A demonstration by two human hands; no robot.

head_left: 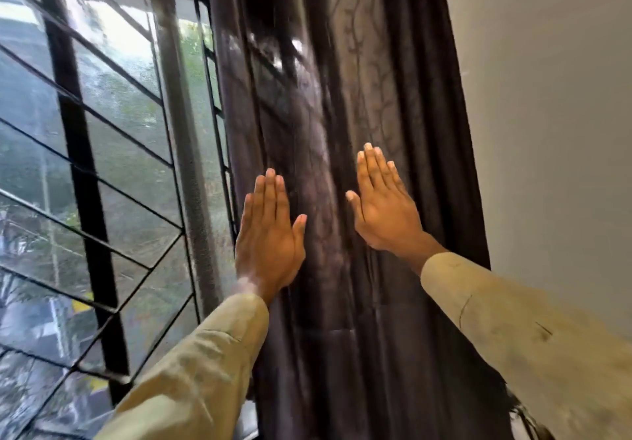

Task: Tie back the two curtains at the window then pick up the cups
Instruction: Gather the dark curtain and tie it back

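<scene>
Beside the window, the curtain hangs between left hand and right hand (fingers straight, together).

One dark patterned curtain, gathered in folds. Two bare hands: one left hand, one right hand. Two beige sleeves: one left sleeve, one right sleeve. One window. One black metal grille across it, slanted bars too blurred to count. One pale wall.
</scene>
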